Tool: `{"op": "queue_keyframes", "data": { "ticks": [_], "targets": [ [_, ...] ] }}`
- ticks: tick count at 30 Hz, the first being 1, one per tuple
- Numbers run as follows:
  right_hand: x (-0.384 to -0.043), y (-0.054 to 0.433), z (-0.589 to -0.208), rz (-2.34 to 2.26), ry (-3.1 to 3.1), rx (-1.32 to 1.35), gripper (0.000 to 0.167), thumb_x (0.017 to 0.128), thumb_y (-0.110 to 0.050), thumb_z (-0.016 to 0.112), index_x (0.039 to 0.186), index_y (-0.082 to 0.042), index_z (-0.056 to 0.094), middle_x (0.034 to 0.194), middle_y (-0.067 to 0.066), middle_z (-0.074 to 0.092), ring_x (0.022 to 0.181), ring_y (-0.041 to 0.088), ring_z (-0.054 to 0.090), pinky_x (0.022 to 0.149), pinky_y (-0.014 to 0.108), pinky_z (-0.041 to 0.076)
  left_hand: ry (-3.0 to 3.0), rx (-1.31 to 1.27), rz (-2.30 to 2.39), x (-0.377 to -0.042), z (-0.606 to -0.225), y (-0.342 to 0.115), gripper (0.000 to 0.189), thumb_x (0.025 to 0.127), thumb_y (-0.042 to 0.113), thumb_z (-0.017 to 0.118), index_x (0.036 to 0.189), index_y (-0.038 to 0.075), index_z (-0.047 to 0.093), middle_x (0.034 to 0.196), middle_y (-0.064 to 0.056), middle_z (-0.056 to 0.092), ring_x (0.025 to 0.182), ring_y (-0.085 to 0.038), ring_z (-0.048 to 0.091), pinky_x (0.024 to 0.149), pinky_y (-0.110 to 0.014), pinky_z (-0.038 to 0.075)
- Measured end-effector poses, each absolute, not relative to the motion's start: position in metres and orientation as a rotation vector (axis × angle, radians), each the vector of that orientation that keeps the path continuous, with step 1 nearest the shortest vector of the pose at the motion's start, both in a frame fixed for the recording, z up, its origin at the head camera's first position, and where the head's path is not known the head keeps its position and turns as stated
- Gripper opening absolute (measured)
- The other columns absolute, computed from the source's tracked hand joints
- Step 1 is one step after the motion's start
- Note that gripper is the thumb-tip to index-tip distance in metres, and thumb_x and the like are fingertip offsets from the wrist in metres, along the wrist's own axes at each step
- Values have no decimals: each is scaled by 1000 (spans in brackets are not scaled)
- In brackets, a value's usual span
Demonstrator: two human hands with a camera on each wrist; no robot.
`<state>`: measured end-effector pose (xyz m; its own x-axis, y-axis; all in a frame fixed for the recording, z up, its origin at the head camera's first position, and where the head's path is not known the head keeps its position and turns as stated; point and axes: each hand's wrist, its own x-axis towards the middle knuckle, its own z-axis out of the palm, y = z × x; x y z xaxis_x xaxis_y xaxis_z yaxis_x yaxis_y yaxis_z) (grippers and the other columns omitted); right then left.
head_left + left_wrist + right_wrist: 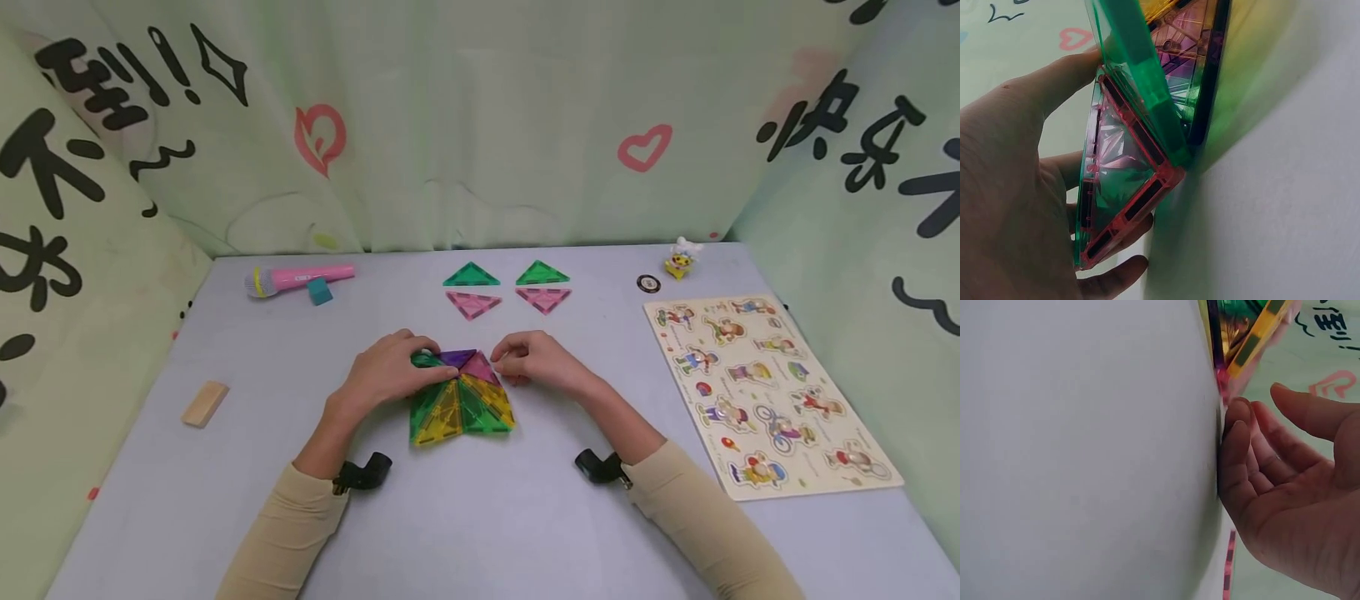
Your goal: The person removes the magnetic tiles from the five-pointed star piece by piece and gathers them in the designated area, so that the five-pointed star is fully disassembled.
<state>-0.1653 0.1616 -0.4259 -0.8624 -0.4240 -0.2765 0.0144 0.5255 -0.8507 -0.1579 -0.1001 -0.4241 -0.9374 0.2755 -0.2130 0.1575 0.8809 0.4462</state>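
So this counter has a puzzle board, and left of that, a tile build. Left hand pinches the side farthest from the board; right hand, board side, is loosely half-curled, empty, maybe touching a corner, hard to tell.

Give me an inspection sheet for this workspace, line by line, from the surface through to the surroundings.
Surface: pale tabletop, no spill seen.
Job's things: multicoloured magnetic-tile structure in the middle; two green triangular tiles and two pink triangular tiles lying beyond it.
Clutter: pink toy microphone, teal block, wooden block, picture puzzle board, round dark disc, yellow figurine.
Grips: left-hand grip holds the structure's left side; right-hand grip is at its right side, fingers bent, contact unclear.
Cables: nothing seen.
Surroundings: pale green backdrop printed with lettering and hearts.
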Motion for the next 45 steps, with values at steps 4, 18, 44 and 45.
{"op": "queue_keyframes", "data": {
  "ticks": [4, 18, 44, 45],
  "targets": [
    [-148, 165, -423, -1270, 2243, -319, 21, 95, -21, 65, 108, -5, 68, 80, 11, 70, 67, 21, 63, 65, 31, 54, 2780, 343, 638, -157, -425, -101, 67, 80, 77, 58, 124, 27, 67, 118, -3, 61, 104, -21, 57, 86, -44, 53],
    [-127, 170, -432, -1532, 1884, -151, 39, 92, -16, 68, 123, 1, 52, 71, 3, 67, 61, 15, 64, 62, 27, 56, 2781, 356, 626, -155, -425, -102, 68, 82, 76, 57, 126, 25, 66, 122, -5, 61, 108, -22, 58, 87, -46, 54],
    [-134, 174, -433, -1638, 1779, -84, 39, 93, -9, 65, 126, 3, 46, 70, 1, 65, 62, 13, 58, 62, 25, 54, 2754, 833, 701, -154, -426, -90, 36, 98, 46, 59, 129, 31, 67, 137, 0, 59, 130, -23, 54, 106, -50, 46],
    [-134, 174, -433, -1640, 1778, -84, 39, 93, -9, 65, 126, 3, 46, 70, 1, 65, 62, 13, 57, 62, 24, 54, 2748, 844, 710, -153, -425, -90, 34, 98, 44, 59, 128, 31, 68, 136, 0, 60, 129, -23, 54, 106, -50, 46]
  ]
}}
